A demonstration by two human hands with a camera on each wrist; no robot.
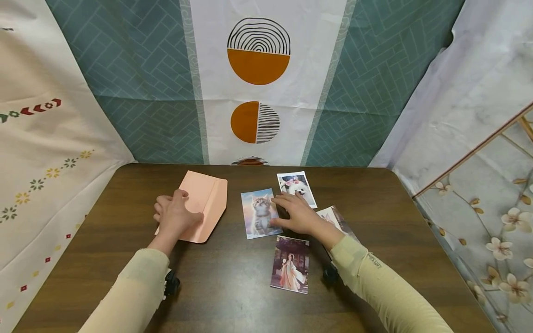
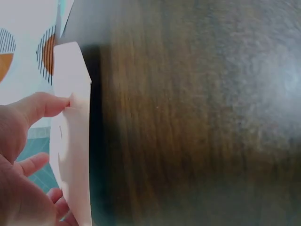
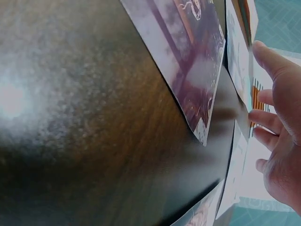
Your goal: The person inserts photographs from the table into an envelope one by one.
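Note:
A peach-coloured envelope [image 1: 214, 199] with its flap opened to the right is on the left part of the table. My left hand [image 1: 176, 215] grips it, thumb on the face near the flap fold and fingers at the far left edge. In the left wrist view the thumb presses the envelope [image 2: 75, 146] and the other fingertips curl behind its edge. To the right, a kitten card [image 1: 256, 219] lies picture up. My right hand [image 1: 297, 215] hovers at its right edge, thumb and fingers spread. The right wrist view shows the thumb tip near the card's edge.
A white dog card [image 1: 297, 185] lies behind the right hand. Another card [image 1: 331, 216] is partly covered by the right forearm. Nearer the front lies a card with a robed figure [image 1: 289, 266]. Patterned cloth [image 1: 266, 92] hangs behind the brown wooden table [image 1: 233, 286].

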